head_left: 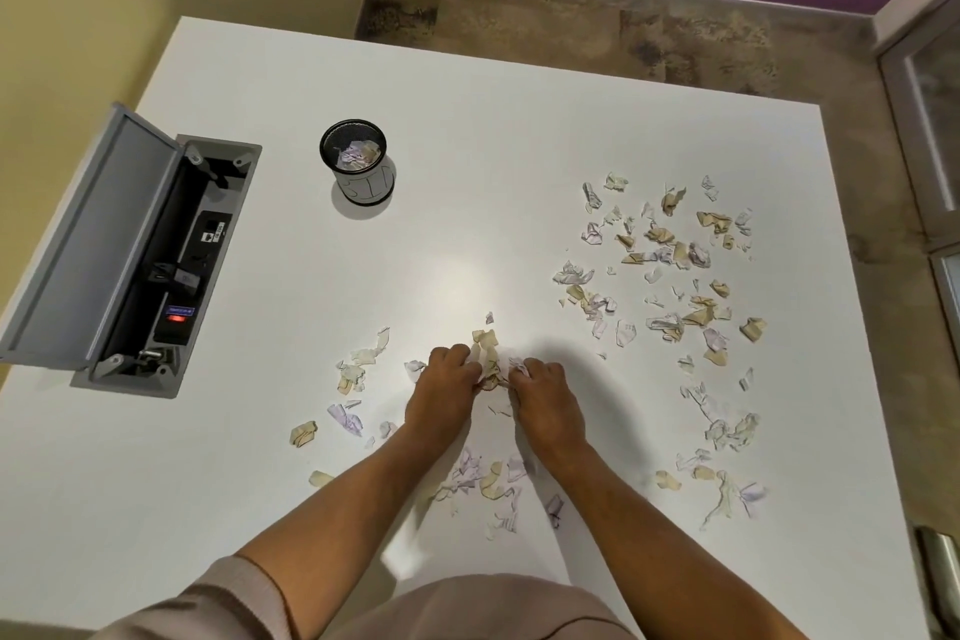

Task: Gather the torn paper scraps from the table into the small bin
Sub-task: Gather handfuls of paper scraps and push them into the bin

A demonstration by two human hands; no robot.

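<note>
2 hands: L hand (445, 382) + R hand (540, 392) fingers clamped on scrap clump (488, 359); 1 bin (357, 169).

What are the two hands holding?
Both the left hand and the right hand pinch a bunch of paper scraps at its sides.

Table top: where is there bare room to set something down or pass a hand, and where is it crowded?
Bare: the far strip of the table beyond the bin; the middle between bin and hands; the near-left corner below the open cable box. Crowded: the right-side paper scraps, and around the left hand and right hand.
</note>
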